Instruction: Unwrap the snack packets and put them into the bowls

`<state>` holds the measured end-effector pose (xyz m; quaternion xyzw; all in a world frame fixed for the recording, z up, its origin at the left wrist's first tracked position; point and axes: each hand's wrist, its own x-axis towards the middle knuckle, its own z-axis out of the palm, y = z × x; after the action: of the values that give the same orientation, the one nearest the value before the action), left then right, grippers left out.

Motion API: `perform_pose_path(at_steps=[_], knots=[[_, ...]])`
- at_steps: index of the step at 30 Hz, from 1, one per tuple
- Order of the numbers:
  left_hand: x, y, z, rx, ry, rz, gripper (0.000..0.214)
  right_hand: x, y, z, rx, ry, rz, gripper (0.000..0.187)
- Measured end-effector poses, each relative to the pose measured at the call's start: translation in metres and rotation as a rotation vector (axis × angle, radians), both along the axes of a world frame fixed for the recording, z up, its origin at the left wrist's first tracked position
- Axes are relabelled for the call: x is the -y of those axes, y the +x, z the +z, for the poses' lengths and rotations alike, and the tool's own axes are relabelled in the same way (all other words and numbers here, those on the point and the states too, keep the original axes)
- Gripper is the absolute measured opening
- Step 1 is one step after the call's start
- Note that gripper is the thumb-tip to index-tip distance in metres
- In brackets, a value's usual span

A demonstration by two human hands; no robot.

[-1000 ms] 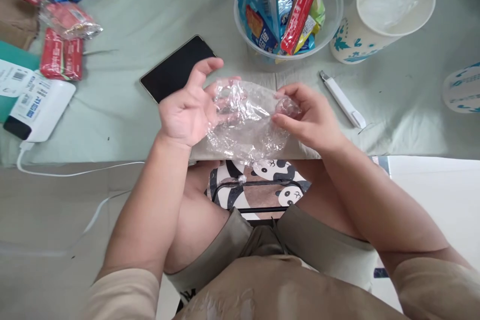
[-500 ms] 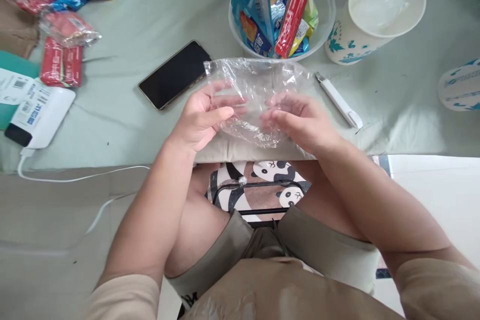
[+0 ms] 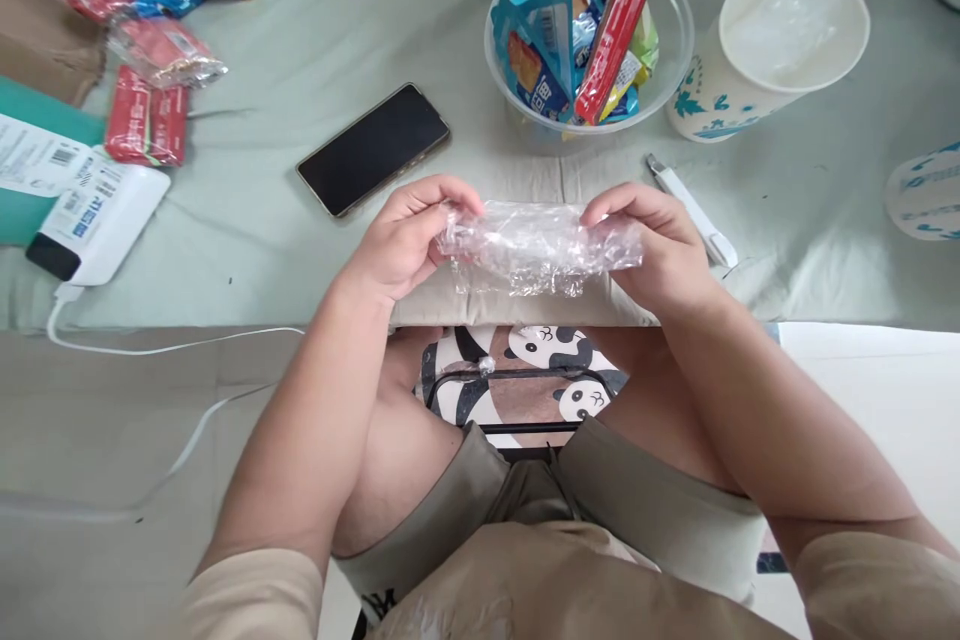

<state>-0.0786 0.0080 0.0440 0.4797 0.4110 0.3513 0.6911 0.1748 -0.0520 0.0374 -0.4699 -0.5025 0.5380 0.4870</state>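
Observation:
A clear, crinkled plastic bag (image 3: 529,245) stretches between my two hands at the table's front edge, gathered into a low, wide band. My left hand (image 3: 409,245) pinches its left end between thumb and fingers. At the opposite end, my right hand (image 3: 660,245) is closed on the plastic in the same way. Just beyond my left hand lies a black smartphone (image 3: 373,148). A white utility knife (image 3: 694,210) rests close behind my right hand. Some fingertips are hidden by the folded film.
Behind the bag stands a clear round tub (image 3: 679,50) of snack packets. To its right is a white paper cup (image 3: 690,105) with plastic inside. Red packets (image 3: 146,120) and a white power bank (image 3: 124,230) with a cable lie at the left. A patterned cup (image 3: 930,185) lies far right.
The bag was spread and puffed out with my fingers loosely inside or behind it. Now it is flattened into a narrow band, my hands farther apart and pinching its ends.

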Motion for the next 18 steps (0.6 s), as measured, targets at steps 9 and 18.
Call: perform_pose_path(at_steps=[9, 18], knots=[[0.003, 0.001, -0.008, -0.238, 0.205, -0.005, 0.026, 0.002, -0.002, -0.007, 0.459, 0.291, -0.037, 0.033], [0.009, 0.006, -0.009, -0.136, 0.278, -0.231, 0.046, 0.006, -0.011, 0.003, -0.001, -0.186, 0.264, 0.06]])
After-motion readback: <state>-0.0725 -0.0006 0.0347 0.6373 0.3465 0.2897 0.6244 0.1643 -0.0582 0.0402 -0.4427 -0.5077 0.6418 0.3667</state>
